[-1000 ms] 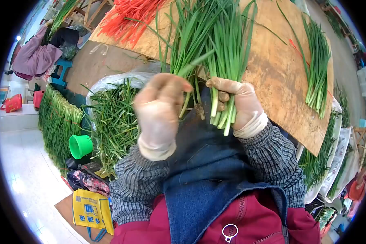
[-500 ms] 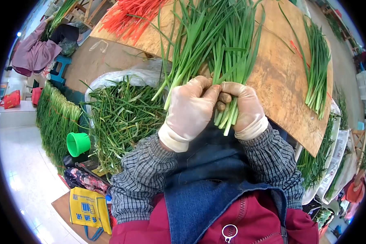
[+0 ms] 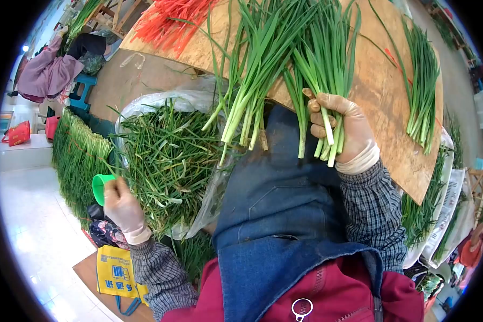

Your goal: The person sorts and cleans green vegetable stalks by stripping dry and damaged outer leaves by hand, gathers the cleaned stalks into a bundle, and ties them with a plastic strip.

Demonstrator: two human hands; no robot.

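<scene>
My right hand point(image 3: 341, 126), in a thin whitish glove, is closed round the white stem ends of a bunch of green stalks point(image 3: 327, 59) at the table's near edge. Over at the left, my left hand point(image 3: 123, 208), gloved too, is beside the green cup point(image 3: 100, 188); its fingers are pinched together, and a thin strand seems to rise from them, too blurred to name surely. Loose green stalks point(image 3: 257, 70) lie on the wooden board point(image 3: 383, 107), their pale ends hanging over its edge. Cut leaves fill a plastic-lined container point(image 3: 166, 155) between my hands.
Red strips point(image 3: 172, 24) lie at the board's far left, a tied bundle point(image 3: 421, 86) at its right. Rows of bundles point(image 3: 80, 161) stand at left near a yellow bag point(image 3: 115, 271). A person in purple point(image 3: 48, 72) sits by a blue stool point(image 3: 81, 91).
My left hand has moved from the bunch down and left to beside the green cup. My right hand has shifted slightly right with the bunch.
</scene>
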